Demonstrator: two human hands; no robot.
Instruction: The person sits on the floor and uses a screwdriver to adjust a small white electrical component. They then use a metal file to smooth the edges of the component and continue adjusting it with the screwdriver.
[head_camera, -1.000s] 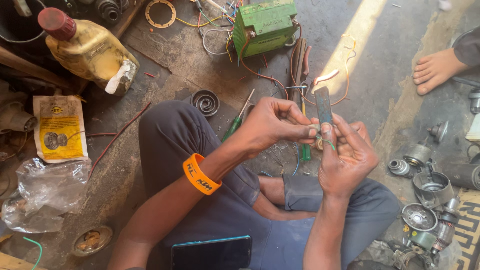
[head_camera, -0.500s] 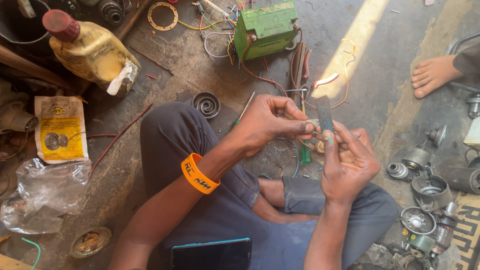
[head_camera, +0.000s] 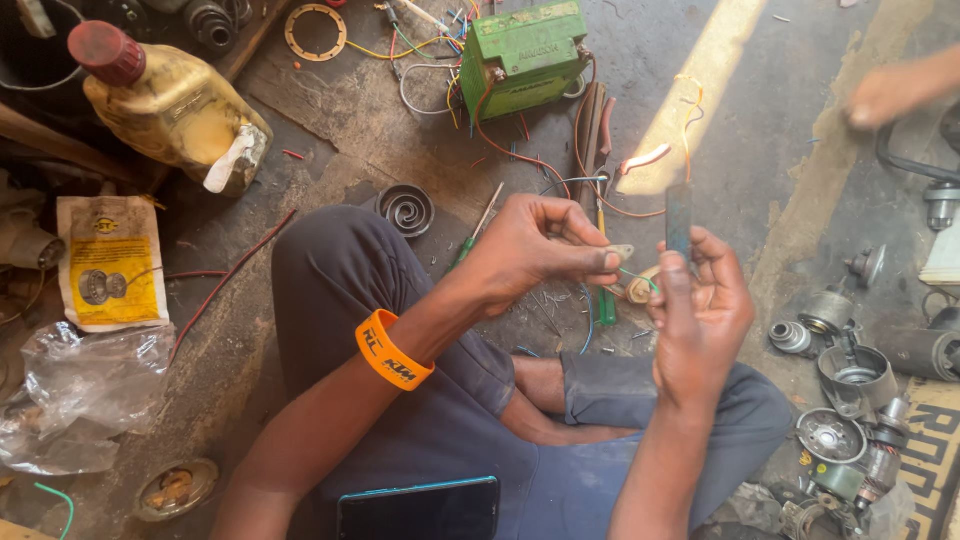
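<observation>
I sit cross-legged on a dirty concrete floor. My left hand (head_camera: 545, 245), with an orange wristband (head_camera: 392, 350) on its wrist, pinches a thin green wire (head_camera: 637, 279) between thumb and forefinger. My right hand (head_camera: 700, 310) grips a small dark flat rectangular part (head_camera: 679, 220) held upright, and the wire runs to it. The two hands are close together above my knees. A green-handled screwdriver (head_camera: 606, 300) lies on the floor just under them.
A green battery box (head_camera: 522, 52) with loose wires lies ahead. A yellow oil bottle (head_camera: 170, 100), a coiled spring (head_camera: 405, 209), a yellow packet (head_camera: 110, 262) and a plastic bag (head_camera: 80, 390) are left. Metal motor parts (head_camera: 850, 400) crowd the right. Another person's foot (head_camera: 890, 90) is top right. A phone (head_camera: 420, 508) rests on my lap.
My hands have drawn slightly apart, stretching the green wire between them. The other person's foot at the top right has shifted and now looks blurred.
</observation>
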